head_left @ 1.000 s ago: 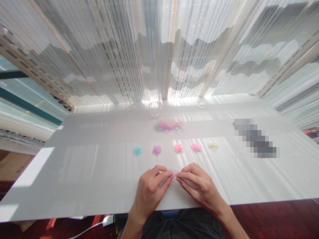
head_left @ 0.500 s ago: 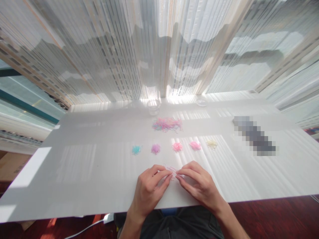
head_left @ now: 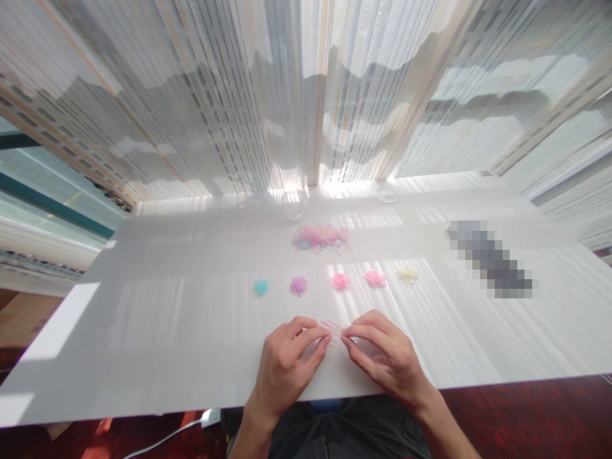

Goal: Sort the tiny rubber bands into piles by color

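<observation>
Head camera view, looking down past two bare hands at a white table [head_left: 143,319] striped with sunlight. The left hand [head_left: 291,357] and the right hand [head_left: 387,354] face each other close to the near edge, their fingertips near one another but apart. Each hand has thumb and forefinger drawn toward a pinch; the strands there are too fine and blurred to tell whether either hand grips one. The pale pink strands [head_left: 329,325] lie loosely tangled between the two hands, right at the fingertips.

Ahead of the hands runs a row of five small, separate piles. A turquoise pile [head_left: 261,288] sits ahead and slightly left of the left hand, and a purple pile [head_left: 299,285] straight ahead of it. A coral-pink pile [head_left: 340,281] is ahead of the gap between the hands, a bright pink pile [head_left: 375,278] straight ahead of the right hand, and a pale yellow pile [head_left: 407,275] slightly to that hand's right.

Farther from the hands, beyond the row, spreads a larger mixed-colour heap [head_left: 320,238], with a clear container [head_left: 294,204] behind it. Well to the right of the right hand is a pixelated dark shape [head_left: 492,260].
</observation>
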A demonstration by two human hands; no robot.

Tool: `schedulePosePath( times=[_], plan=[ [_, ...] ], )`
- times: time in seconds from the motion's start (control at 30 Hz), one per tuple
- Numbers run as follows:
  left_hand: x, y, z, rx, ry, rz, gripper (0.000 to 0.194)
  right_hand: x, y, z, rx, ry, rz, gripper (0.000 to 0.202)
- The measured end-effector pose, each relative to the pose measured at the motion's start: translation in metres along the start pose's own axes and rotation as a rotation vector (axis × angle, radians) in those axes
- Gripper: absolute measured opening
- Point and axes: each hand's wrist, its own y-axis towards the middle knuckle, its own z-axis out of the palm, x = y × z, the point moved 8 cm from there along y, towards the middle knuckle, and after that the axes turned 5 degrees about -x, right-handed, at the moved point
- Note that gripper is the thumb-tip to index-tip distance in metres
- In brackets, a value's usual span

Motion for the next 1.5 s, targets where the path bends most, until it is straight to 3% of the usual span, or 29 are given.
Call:
schedulePosePath(
  times=[0.3, 1.5],
  plan=[
    [-0.0017, -0.0020, -0.0046, -0.052, 0.012, 0.035, 0.010, -0.0009, 0.0012, -0.0004, 0.003, 0.031, 0.035, 0.016],
    [-0.0057, 0.0020, -0.0035, -0.059, 0.151, 0.044, 0.009, 0.0019, -0.0009, 0.0057, 0.083, 0.009, 0.008, 0.016]
  ],
)
